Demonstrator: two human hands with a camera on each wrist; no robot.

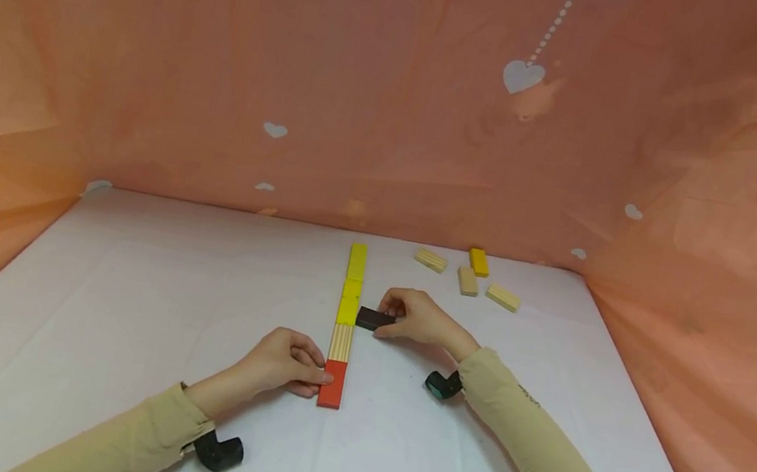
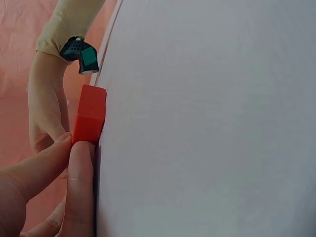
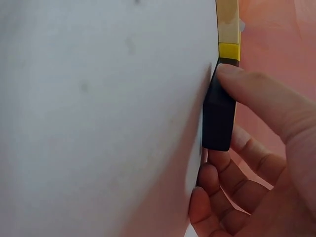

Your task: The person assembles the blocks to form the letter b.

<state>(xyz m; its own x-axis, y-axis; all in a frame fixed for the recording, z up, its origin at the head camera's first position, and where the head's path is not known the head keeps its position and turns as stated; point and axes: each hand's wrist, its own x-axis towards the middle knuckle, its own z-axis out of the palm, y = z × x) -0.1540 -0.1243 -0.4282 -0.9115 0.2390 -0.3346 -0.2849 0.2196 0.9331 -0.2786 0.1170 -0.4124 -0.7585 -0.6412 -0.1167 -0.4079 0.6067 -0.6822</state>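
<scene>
A straight row of blocks lies on the table, with a red block (image 1: 331, 394) at the near end, a striped bare-wood block (image 1: 341, 341) behind it and yellow blocks (image 1: 356, 265) beyond. My left hand (image 1: 280, 361) holds the red block from its left side, thumb on top; the left wrist view shows the fingertips against the red block (image 2: 90, 113). To the right of the row, my right hand (image 1: 420, 321) pinches a black block (image 1: 371, 318), set crosswise with its end at a yellow block's side. In the right wrist view, the thumb covers part of the black block (image 3: 218, 123).
At the back right lie several loose blocks: a yellow block (image 1: 479, 262), a plain wooden block (image 1: 467, 281) and striped wooden blocks (image 1: 502, 297). The white table (image 1: 195, 265) is enclosed by orange cloth (image 1: 372, 86). A black wrist camera (image 1: 219, 453) hangs below the left sleeve.
</scene>
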